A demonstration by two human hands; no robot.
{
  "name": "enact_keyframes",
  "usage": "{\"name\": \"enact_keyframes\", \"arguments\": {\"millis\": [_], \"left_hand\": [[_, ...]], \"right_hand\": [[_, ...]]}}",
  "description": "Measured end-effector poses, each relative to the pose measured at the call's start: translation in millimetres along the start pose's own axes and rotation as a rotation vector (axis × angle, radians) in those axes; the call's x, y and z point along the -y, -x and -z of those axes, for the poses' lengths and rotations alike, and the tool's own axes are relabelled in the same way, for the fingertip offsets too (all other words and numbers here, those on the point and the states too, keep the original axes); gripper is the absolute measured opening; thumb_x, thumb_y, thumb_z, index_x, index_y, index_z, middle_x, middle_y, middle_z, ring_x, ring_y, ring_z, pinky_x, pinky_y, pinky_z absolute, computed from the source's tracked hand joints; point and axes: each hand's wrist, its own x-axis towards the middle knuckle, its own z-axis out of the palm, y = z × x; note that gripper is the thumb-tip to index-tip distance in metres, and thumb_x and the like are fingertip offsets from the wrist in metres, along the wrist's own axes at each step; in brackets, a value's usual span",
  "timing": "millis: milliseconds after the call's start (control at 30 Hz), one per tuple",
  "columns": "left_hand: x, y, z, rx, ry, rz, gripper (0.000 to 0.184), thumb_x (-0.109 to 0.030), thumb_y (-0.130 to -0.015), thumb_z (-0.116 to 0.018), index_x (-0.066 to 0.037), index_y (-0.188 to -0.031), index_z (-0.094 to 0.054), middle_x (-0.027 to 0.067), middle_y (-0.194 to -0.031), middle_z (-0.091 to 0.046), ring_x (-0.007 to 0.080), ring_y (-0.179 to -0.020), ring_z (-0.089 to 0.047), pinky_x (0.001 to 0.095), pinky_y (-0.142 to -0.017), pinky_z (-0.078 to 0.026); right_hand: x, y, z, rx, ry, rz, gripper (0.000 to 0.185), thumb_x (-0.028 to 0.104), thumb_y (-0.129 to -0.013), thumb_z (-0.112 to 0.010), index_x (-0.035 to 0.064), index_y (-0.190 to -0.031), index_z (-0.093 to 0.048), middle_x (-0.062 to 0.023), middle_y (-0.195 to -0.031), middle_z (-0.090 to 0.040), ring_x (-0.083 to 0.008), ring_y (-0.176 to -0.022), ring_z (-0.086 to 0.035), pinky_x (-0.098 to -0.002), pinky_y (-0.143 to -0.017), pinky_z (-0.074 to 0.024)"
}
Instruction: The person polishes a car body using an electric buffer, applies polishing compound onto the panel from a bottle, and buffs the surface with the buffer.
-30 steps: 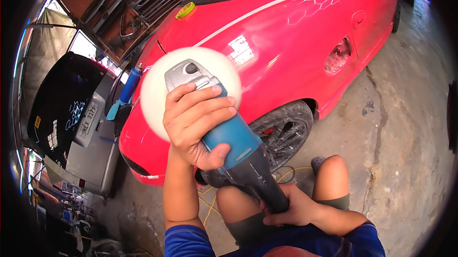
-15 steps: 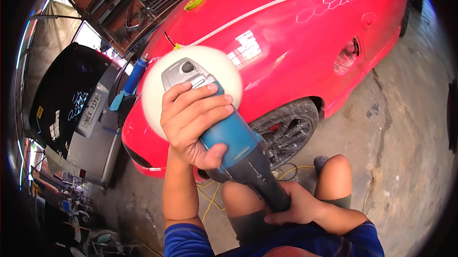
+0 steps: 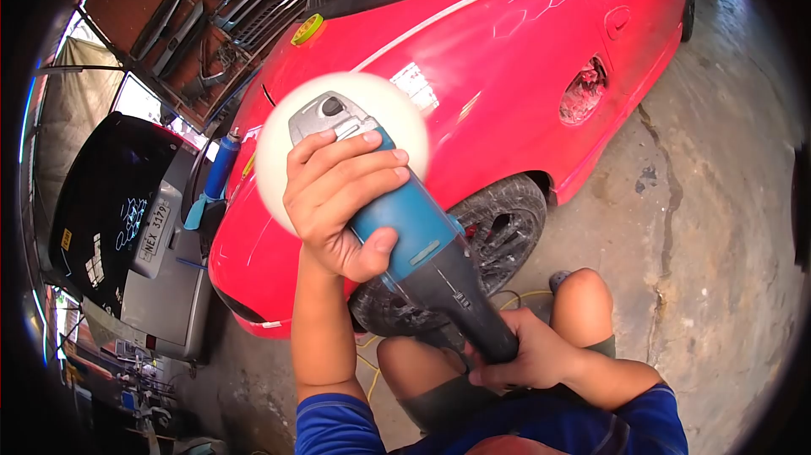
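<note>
My left hand (image 3: 342,206) is wrapped over the metal-and-blue front housing of a polisher (image 3: 414,239), thumb on the near side. My right hand (image 3: 528,349) grips the polisher's black rear handle. At its head a round cream pad (image 3: 279,168) looks smooth and blurred. It lies over the front fender of a red car (image 3: 498,130), hiding that part of the panel. The pad's contact face is out of sight. The front wheel (image 3: 507,235) shows beyond the tool, partly covered by it.
A roll of yellow-green tape (image 3: 307,29) rests on the hood near the windshield. A blue bottle (image 3: 221,168) stands by the car's front. A silver vehicle (image 3: 182,286) is at the left. Yellow cord (image 3: 369,379) lies on the concrete floor (image 3: 625,227) near my legs.
The polisher has moved across the red panel, rearward and toward the windshield. My view has shifted, so the car sits further left. Both hands keep their hold.
</note>
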Motion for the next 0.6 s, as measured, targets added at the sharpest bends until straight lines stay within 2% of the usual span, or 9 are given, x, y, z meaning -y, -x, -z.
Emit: {"name": "enact_keyframes", "arguments": {"millis": [67,167,267,600], "left_hand": [[-0.6,3.5,4.2,-0.001,-0.017,0.007,0.051,-0.054,-0.087,-0.060,-0.008,-0.092,-0.083,0.0068,-0.098,-0.083,0.0271,-0.104,-0.076,0.0444,-0.112,-0.041],[-3.8,7.9,12.6,0.002,-0.037,0.024,0.053,-0.054,-0.088,-0.058,-0.008,-0.092,-0.083,0.0071,-0.098,-0.083,0.0274,-0.104,-0.076,0.0441,-0.111,-0.041],[-6.5,14.3,20.2,0.006,-0.050,0.045,0.054,-0.055,-0.089,-0.057,-0.008,-0.092,-0.083,0.0073,-0.097,-0.083,0.0276,-0.104,-0.076,0.0440,-0.111,-0.041],[-3.1,16.4,26.2,0.013,-0.054,0.049,0.053,-0.054,-0.089,-0.058,-0.008,-0.092,-0.083,0.0070,-0.099,-0.083,0.0271,-0.105,-0.076,0.0446,-0.112,-0.041]], "right_hand": [[-3.9,-1.1,-1.8,0.008,-0.001,0.036,0.036,-0.003,-0.083,-0.088,0.0058,-0.112,-0.068,0.0004,-0.085,-0.072,-0.0082,-0.071,-0.068,-0.0279,-0.064,-0.0532],[3.4,-1.9,-6.2,0.026,-0.021,-0.024,0.035,-0.002,-0.084,-0.088,0.0061,-0.112,-0.068,0.0008,-0.085,-0.071,-0.0077,-0.070,-0.067,-0.0270,-0.064,-0.0532],[1.6,-5.0,-8.0,0.074,-0.010,-0.068,0.034,0.008,-0.087,-0.088,0.0051,-0.112,-0.064,0.0017,-0.083,-0.069,-0.0063,-0.071,-0.066,-0.0261,-0.064,-0.0515],[6.1,-9.1,-13.6,0.067,0.018,-0.087,0.034,0.008,-0.087,-0.088,0.0051,-0.111,-0.064,0.0013,-0.082,-0.070,-0.0069,-0.070,-0.066,-0.0265,-0.064,-0.0517]]}}
